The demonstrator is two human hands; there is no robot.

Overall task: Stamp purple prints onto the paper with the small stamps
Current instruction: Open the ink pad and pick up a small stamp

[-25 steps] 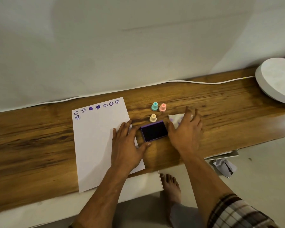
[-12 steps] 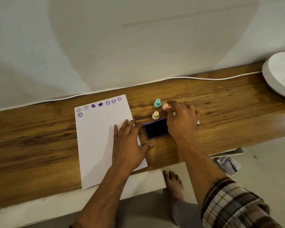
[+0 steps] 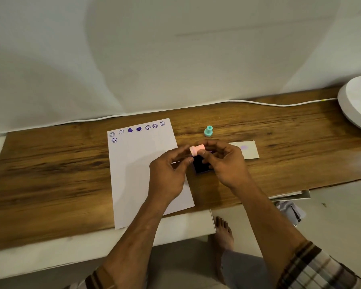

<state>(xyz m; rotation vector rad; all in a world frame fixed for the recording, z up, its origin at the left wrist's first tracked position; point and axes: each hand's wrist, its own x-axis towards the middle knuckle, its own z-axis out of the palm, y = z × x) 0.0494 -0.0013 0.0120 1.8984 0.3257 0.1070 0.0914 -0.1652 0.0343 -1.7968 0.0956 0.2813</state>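
A white sheet of paper [image 3: 140, 170] lies on the wooden table [image 3: 50, 174], with a row of purple smileys and two hearts [image 3: 134, 129] along its top edge. Both hands meet above the dark purple ink pad [image 3: 200, 166]. My right hand [image 3: 225, 161] pinches a small pink stamp [image 3: 197, 150] lying sideways between its fingers. My left hand [image 3: 169, 174] is raised off the paper, its thumb and fingertips touching the stamp's left end. A teal stamp [image 3: 208, 131] stands upright behind the hands. The cream stamp is hidden.
The ink pad's white lid [image 3: 248, 150] with a purple smudge lies right of the hands. A white cable [image 3: 258, 103] runs along the wall. A round white object [image 3: 356, 105] sits at the far right. Crumpled paper [image 3: 288, 209] and my bare foot [image 3: 222, 232] are on the floor.
My right hand picked the pink stamp up from beside the teal one and brought it over the ink pad. My left hand lifted off the paper to meet it.
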